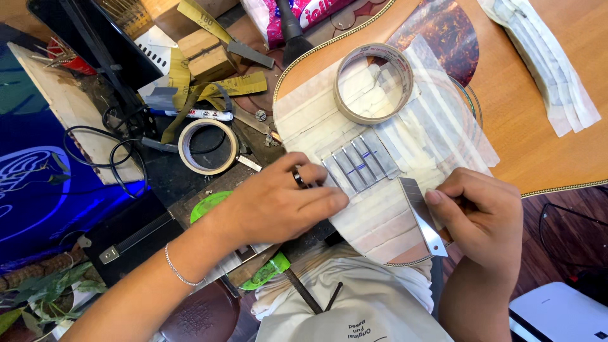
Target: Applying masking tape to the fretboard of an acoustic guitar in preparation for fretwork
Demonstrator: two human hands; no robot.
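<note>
- Two hands are ours here, both down on the taped top of an acoustic guitar body (544,136) that lies across our lap.
- Our left hand (275,202) lies flat, fingers stretched toward three o'clock, gripping nothing; it presses on the strips of masking tape (316,120), likely to keep the body from sliding.
- Our right hand (481,215) pinches a thin steel blade (419,212), thumb on its face, tilted so that its top corner points toward eleven o'clock at the grey taped slats (362,161) between our hands.
- That blade rests on the tape just at four o'clock from the slats; we cannot tell whether its edge bites in.
- Tape layers cover the wood all round the slats, which we judge shields the finish from a slip.
- One tape roll (373,82) sits on the guitar at twelve o'clock from the slats, near them but apart.
- Another tape roll (208,147) lies off the guitar at nine o'clock on the cluttered bench, beside black cables (95,149) and yellow sandpaper strips (234,85).
- Peeled tape strips (551,63) lie at two o'clock on bare wood, well apart from our hands.
- Open room lies toward two and three o'clock across the bare wood; at six o'clock the guitar's bound edge runs close under the blade.
</note>
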